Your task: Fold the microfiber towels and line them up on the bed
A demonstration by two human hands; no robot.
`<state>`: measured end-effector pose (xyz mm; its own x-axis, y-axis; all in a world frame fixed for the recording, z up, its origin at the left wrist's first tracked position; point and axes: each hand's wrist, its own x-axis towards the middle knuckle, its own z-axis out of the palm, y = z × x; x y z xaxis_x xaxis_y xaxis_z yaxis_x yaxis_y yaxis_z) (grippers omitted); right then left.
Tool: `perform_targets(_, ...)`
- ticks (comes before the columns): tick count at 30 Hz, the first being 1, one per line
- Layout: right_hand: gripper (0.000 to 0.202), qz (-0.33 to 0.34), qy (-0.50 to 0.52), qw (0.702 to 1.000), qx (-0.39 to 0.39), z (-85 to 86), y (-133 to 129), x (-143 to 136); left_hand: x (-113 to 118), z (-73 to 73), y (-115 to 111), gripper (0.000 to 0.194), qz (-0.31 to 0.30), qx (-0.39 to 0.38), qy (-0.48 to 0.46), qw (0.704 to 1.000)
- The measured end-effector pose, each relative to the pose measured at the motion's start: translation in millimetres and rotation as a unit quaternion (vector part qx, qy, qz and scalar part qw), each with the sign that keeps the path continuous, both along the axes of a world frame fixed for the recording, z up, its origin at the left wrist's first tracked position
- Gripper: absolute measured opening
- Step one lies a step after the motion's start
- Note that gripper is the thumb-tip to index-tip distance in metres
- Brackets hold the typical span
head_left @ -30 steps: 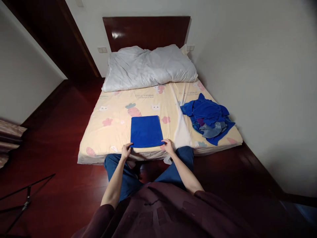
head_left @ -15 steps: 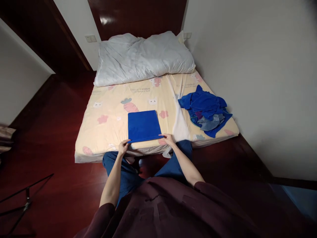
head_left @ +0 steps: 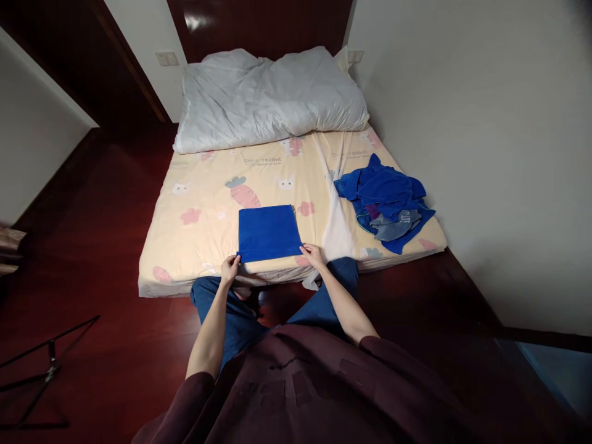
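Observation:
A blue cloth [head_left: 268, 231], folded to a rough rectangle, lies flat near the front edge of the bed [head_left: 185, 246]. A narrow folded strip runs along its near edge. My left hand [head_left: 230, 269] pinches the near left corner of this cloth. At the near right corner, my right hand [head_left: 313, 254] has its fingers closed on the cloth. To the right on the bed is a crumpled pile of blue clothes [head_left: 386, 191], with a grey-blue piece [head_left: 393, 227] bearing white letters among them.
A bulky white quilt [head_left: 268, 98] lies across the head of the bed. A wall [head_left: 485, 154] borders the bed's right side. On the floor at the lower left stands a black metal frame [head_left: 52, 364].
The near edge of the blue cloth is now folded over into a wider flat strip. Both hands have shifted slightly, still at its corners, and the camera view has moved a little.

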<state>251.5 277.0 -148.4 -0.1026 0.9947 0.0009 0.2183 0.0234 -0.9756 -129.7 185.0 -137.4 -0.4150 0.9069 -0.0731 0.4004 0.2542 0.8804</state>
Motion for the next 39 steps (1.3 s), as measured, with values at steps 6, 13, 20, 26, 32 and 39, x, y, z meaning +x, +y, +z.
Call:
perform_targets(6, 0.045, -0.052, -0.005, 0.999, 0.000, -7.2, 2, -5, 2, -1.1, 5, 0.044, 0.033, -0.022, 0.006, 0.999)
perform_targets(13, 0.047, -0.067, -0.010, 0.998, -0.002, -8.7, 4, -9, 4, -1.0, 10, 0.040, 0.049, -0.033, 0.027, 0.998)
perform_targets(20, 0.042, -0.088, -0.022, 0.996, -0.018, -6.1, 7, -15, 8, 2.0, 14, 0.035, 0.046, -0.047, 0.042, 0.997)
perform_targets(26, 0.038, -0.144, -0.068, 0.987, 0.027, 11.6, -14, -23, 24, 23.9, -11, 0.051, 0.035, 0.035, 0.154, 0.987)
perform_targets(32, 0.047, 0.020, -0.219, 0.959, 0.177, 47.6, -56, -35, 48, 46.6, -37, 0.053, -0.190, 0.067, 0.286, 0.937)
perform_targets(39, 0.054, 0.127, -0.306, 0.926, 0.182, 40.2, -51, -56, 48, 34.0, -8, 0.062, -0.258, 0.042, 0.296, 0.919)
